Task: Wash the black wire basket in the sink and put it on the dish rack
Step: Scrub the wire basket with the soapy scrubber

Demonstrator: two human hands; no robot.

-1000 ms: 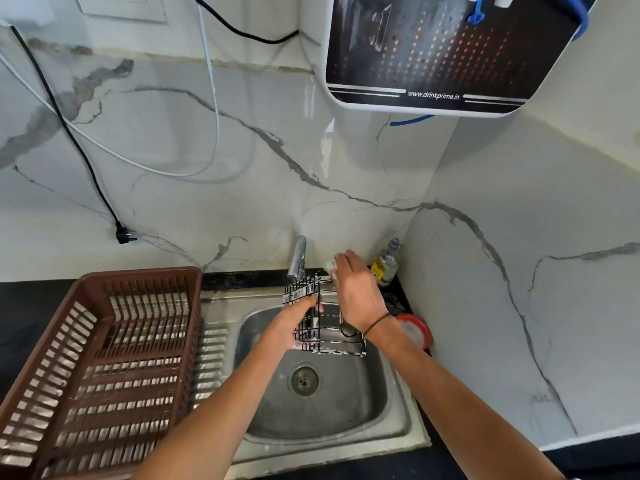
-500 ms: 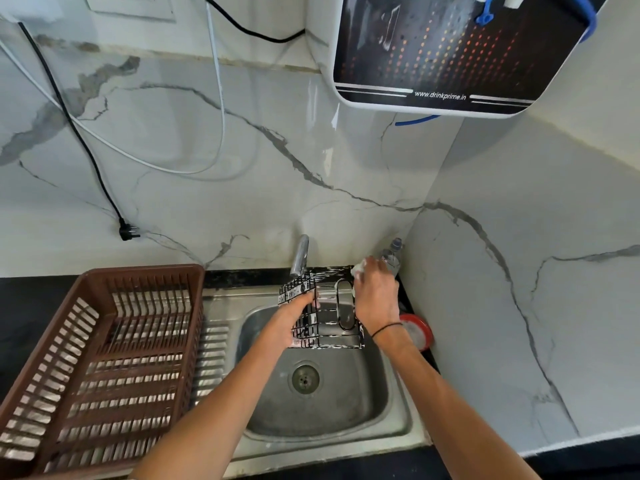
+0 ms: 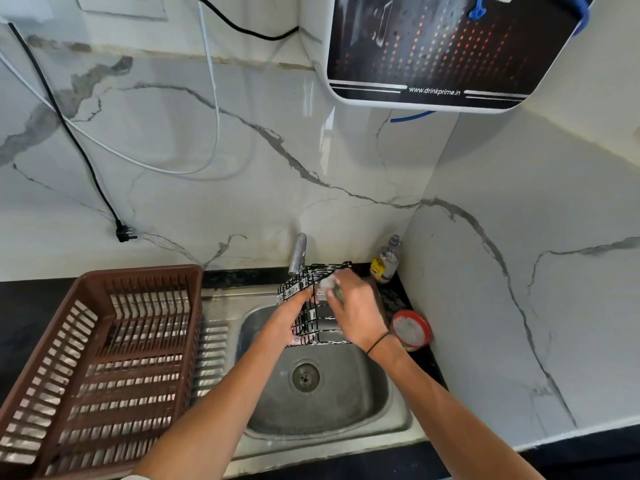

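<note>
A home kitchen, as shown by the steel sink [image 3: 398, 407] with its tap [image 3: 298, 252] set in a black counter [image 3: 20, 306], the brown dish rack [image 3: 93, 362] beside it, marble-look wall tiles [image 3: 242, 161], a dish soap bottle [image 3: 384, 261] and a wall-mounted water purifier [image 3: 440, 50].

A black worktop [image 3: 24, 317] carries a steel sink [image 3: 398, 424]. A brown dish rack [image 3: 97, 358] sits on the left. A bottle [image 3: 386, 259] and a red-rimmed tub [image 3: 412, 330] stand at the right corner.
</note>
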